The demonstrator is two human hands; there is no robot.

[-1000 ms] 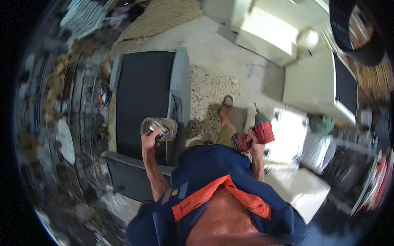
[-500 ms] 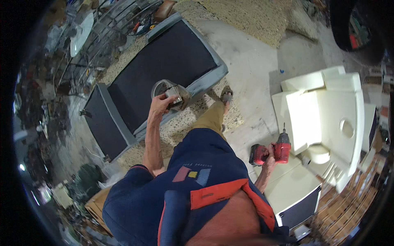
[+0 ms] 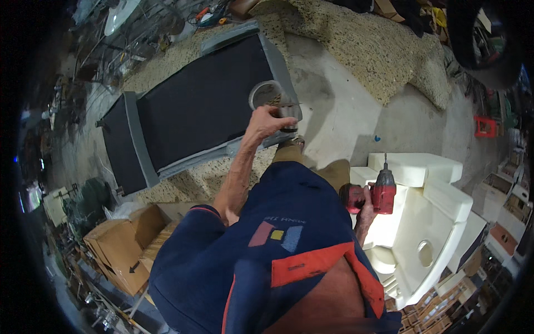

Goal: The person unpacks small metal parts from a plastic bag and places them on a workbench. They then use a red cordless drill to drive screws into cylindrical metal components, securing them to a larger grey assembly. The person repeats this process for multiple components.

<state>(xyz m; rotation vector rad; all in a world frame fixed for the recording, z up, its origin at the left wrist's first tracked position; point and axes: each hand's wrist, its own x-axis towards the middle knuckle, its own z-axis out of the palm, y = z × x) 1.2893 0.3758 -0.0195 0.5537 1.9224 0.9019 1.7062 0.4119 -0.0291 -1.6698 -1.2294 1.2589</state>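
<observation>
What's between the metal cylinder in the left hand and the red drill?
Head view: grey floor, khaki trouser leg, then white furniture edge lie between metal cylinder and red drill.

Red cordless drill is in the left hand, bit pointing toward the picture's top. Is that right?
Wrong hand: the head view shows the red cordless drill in the right hand, its bit pointing toward the picture's top.

I see a brown cardboard box [image 3: 114,253] at lower left near a dark green bundle [image 3: 88,201]. Farther up, I make out a speckled sheet [image 3: 361,50], a small blue scrap [image 3: 377,138] on the concrete floor [image 3: 414,125], and a red crate [image 3: 485,127] toward the right.
</observation>
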